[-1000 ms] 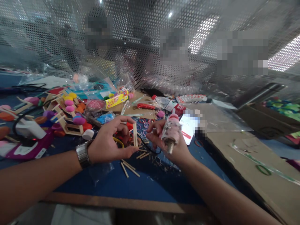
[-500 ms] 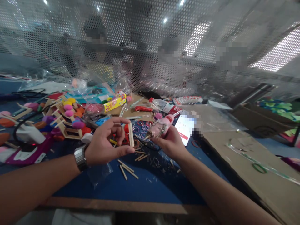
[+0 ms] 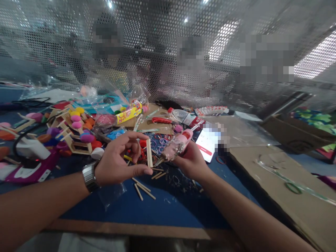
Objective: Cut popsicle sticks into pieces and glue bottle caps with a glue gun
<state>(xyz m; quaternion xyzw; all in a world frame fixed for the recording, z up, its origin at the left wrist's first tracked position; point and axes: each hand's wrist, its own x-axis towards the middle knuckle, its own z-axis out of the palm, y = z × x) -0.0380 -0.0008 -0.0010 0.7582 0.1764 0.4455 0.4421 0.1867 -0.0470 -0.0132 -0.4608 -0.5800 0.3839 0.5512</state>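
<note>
Between thumb and index fingertip, my left hand (image 3: 123,155) holds a pair of pale wooden sticks (image 3: 149,153) upright, side by side. My right hand (image 3: 193,161) is wrapped round a pink glue gun (image 3: 174,145) with a crusted front. Its metal tip points down and left, close to the lower end of the sticks; whether they touch I cannot tell. Several loose wooden sticks (image 3: 144,189) lie on the blue table (image 3: 168,213) below my hands. A lit phone (image 3: 207,143) lies behind my right hand.
Joined stick frames with coloured discs (image 3: 81,147) stand at the left, beside a purple power strip (image 3: 34,166). Behind are a yellow packet (image 3: 129,113), red-handled tool (image 3: 162,120) and plastic bottle (image 3: 183,117). Cardboard (image 3: 262,178) and an open box (image 3: 291,134) lie right.
The glue gun has moved down and left, bringing its tip nearer the lower end of the sticks. My left hand still holds the pair, almost unmoved.
</note>
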